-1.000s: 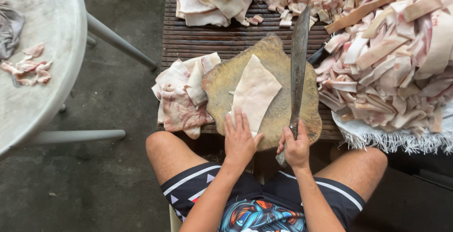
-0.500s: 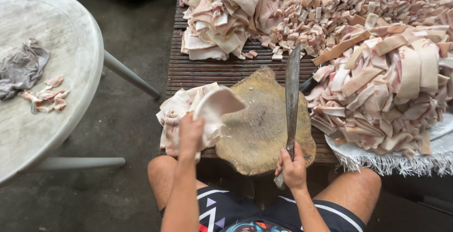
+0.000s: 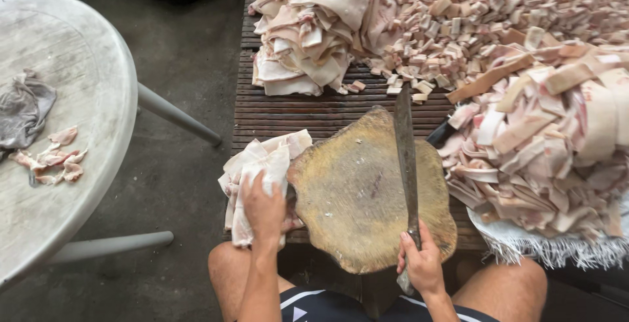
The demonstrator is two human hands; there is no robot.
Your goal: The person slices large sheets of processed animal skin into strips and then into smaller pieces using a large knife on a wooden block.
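A long knife [image 3: 406,165] is held by its handle in the right hand [image 3: 422,266], the blade laid across a worn round chopping block [image 3: 357,197] whose top is otherwise bare. The left hand [image 3: 264,209] is pressed flat on a small stack of pale skin pieces [image 3: 259,168] just beside the block's left edge. Both rest on a dark slatted bench [image 3: 288,109], where folded sheets [image 3: 314,30], small cubes [image 3: 478,14] and cut strips [image 3: 544,138] are heaped. A grey round table [image 3: 85,119] with a rag [image 3: 23,109] and scraps [image 3: 56,158] is seen at left.
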